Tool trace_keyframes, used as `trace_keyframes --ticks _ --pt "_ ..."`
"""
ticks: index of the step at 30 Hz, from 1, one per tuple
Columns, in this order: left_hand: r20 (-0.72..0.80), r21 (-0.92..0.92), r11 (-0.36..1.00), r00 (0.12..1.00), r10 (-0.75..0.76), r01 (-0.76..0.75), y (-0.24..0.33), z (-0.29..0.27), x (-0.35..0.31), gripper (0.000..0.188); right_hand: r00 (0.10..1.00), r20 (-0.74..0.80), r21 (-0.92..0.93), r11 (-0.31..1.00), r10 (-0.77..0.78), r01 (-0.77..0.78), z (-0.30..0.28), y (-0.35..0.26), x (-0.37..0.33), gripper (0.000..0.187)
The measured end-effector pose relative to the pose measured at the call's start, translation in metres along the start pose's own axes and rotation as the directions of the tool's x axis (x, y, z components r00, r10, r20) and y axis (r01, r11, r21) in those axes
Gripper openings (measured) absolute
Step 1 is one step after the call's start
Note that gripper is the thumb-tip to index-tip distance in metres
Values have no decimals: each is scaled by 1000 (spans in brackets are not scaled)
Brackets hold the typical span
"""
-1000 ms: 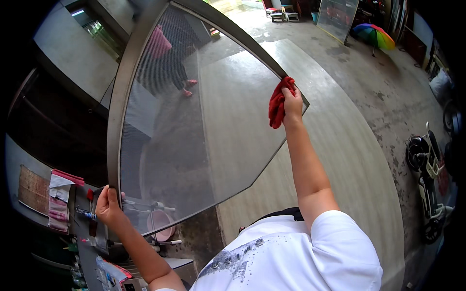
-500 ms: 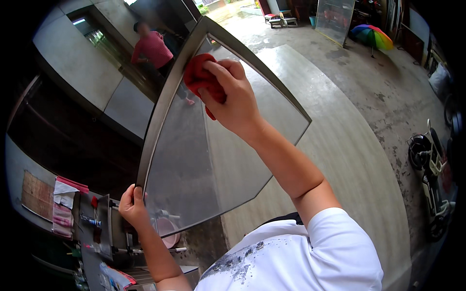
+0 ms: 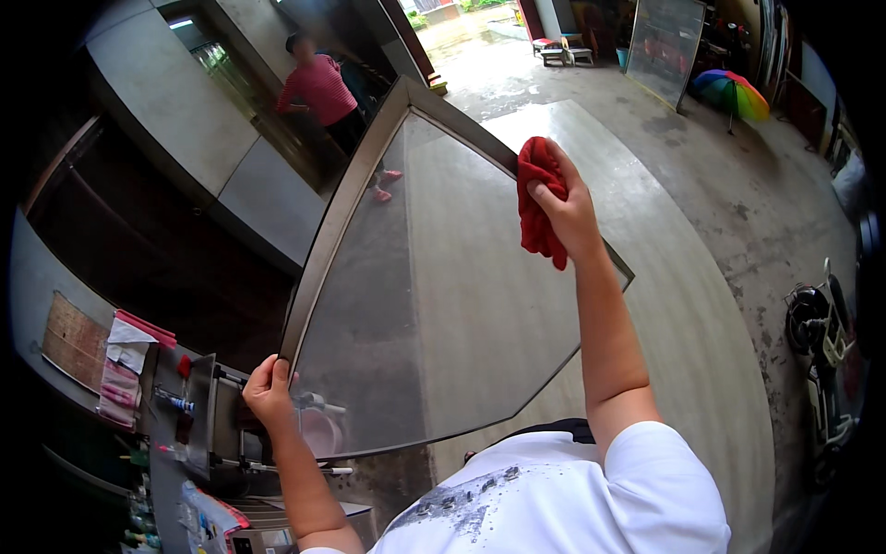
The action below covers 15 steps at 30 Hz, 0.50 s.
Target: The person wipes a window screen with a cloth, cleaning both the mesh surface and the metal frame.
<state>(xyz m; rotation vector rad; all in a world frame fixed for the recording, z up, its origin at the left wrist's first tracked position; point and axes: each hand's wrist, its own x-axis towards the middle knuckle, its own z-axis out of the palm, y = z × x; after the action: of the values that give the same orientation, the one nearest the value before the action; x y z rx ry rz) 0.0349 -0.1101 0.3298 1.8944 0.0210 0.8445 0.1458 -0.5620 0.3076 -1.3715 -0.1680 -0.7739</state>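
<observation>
A framed screen panel point(image 3: 461, 305), see-through and grey with a brownish metal frame, stands tilted in front of me. My left hand point(image 3: 269, 392) grips the frame's left edge near its lower end, thumb on the near face. Bunched in my right hand point(image 3: 574, 214) is a red cloth point(image 3: 539, 205), pressed against the frame's upper right side. That hand's fingers close around the cloth, and part of it hangs down below them. Through the mesh the pale floor stays visible.
Beyond the panel at left, a person in a red striped top point(image 3: 320, 90) stands by a doorway. A rainbow umbrella point(image 3: 732, 95) lies open on the floor at far right. Below it stands a two-wheeler point(image 3: 826, 342). Towels point(image 3: 125, 360) hang at left; a pink basin point(image 3: 320, 432) sits behind the panel.
My right hand has carried the red cloth from the frame's upper left side across to its upper right side. My left hand keeps its hold on the frame.
</observation>
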Motion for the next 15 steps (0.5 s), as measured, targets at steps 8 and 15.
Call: trace_keyframes --ticks 8,15 --pt "58 -44 999 998 -4 6 -45 -9 -5 18 868 403 -249 947 292 -203 -7 -53 34 49" --pt "247 21 953 925 288 -302 -60 -27 -4 38 903 403 -374 927 145 18 22 -67 22 39"
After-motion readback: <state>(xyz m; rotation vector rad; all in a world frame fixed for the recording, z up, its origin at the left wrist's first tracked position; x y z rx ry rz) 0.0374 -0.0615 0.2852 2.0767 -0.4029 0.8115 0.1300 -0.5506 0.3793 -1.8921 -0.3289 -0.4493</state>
